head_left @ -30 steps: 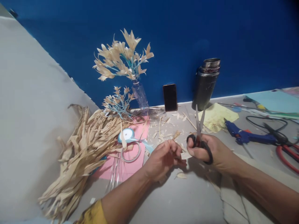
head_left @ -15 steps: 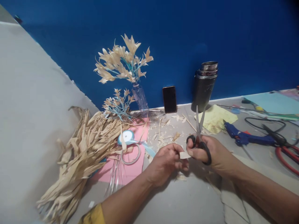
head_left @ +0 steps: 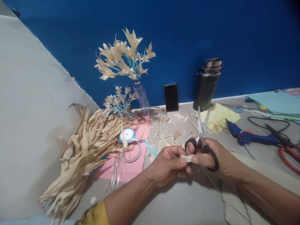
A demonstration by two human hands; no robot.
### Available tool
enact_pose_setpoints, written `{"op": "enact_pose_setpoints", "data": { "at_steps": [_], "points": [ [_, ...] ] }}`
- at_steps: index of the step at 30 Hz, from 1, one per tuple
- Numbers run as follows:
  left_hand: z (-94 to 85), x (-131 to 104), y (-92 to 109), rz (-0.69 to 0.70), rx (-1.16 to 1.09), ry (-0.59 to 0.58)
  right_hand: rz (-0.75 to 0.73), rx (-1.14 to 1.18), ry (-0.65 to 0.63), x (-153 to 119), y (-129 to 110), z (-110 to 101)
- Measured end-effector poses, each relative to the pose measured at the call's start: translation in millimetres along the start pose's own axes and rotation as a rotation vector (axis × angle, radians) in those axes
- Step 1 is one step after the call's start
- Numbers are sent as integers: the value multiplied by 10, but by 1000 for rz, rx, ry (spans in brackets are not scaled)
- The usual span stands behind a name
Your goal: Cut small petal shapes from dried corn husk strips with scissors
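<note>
Between the fingertips of both hands is a small pale strip of dried husk (head_left: 187,158). My left hand (head_left: 167,165) pinches its left end between thumb and fingers. On my right hand (head_left: 208,153), the thumb presses the strip's other end, while the fingers also carry a pair of black-handled scissors (head_left: 201,131). The blades point away from me and stand apart. To the left lies a large bundle of dried husks (head_left: 86,150), with a roll of light-blue ribbon (head_left: 127,135) and a tape ring (head_left: 132,157) beside it on pink paper (head_left: 137,168).
Husk flowers (head_left: 124,56) stand in a clear bottle (head_left: 141,97); a smaller bunch (head_left: 120,101) sits below. Against the blue wall are a phone (head_left: 171,97) and dark flask (head_left: 207,87). Rightward lie yellow paper (head_left: 217,117), a blue glue gun (head_left: 253,136) and red-handled scissors (head_left: 287,153). Scraps litter the table.
My left thumb has come down onto the husk strip, and both hands now grip it closer together. The scissors have tilted slightly, blades still apart. The view has shifted a little.
</note>
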State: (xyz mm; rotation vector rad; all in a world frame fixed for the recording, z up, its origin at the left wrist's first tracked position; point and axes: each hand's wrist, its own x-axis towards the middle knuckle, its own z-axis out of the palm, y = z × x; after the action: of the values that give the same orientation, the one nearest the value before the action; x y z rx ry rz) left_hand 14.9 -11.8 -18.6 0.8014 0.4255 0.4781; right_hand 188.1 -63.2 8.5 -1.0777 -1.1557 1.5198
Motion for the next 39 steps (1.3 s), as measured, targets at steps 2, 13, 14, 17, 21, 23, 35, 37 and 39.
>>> {"op": "enact_pose_setpoints", "data": {
  "at_steps": [2,13,14,17,21,23,35,37,39],
  "points": [
    [-13,-8,4,2,-13,-33,-31,129,-67,29,40,-61],
    [1,15,-26,70,81,125,11,-69,119,12,51,-15],
    [6,9,-28,66,87,110,7,-26,91,12,51,-11],
    [-5,-7,-9,36,61,38,4,122,-43,29,44,-70],
    [-27,-7,56,66,46,82,-56,96,5,49,31,-184],
    [-19,-2,81,82,54,129,-54,-32,71,44,32,-183],
    [-43,-3,62,68,37,35,-23,20,-37,35,57,-123],
    [-43,-7,85,78,45,27,-50,46,-18,38,53,-155],
    [-32,-9,111,81,70,62,-52,-32,66,29,38,-160]
  ]
}}
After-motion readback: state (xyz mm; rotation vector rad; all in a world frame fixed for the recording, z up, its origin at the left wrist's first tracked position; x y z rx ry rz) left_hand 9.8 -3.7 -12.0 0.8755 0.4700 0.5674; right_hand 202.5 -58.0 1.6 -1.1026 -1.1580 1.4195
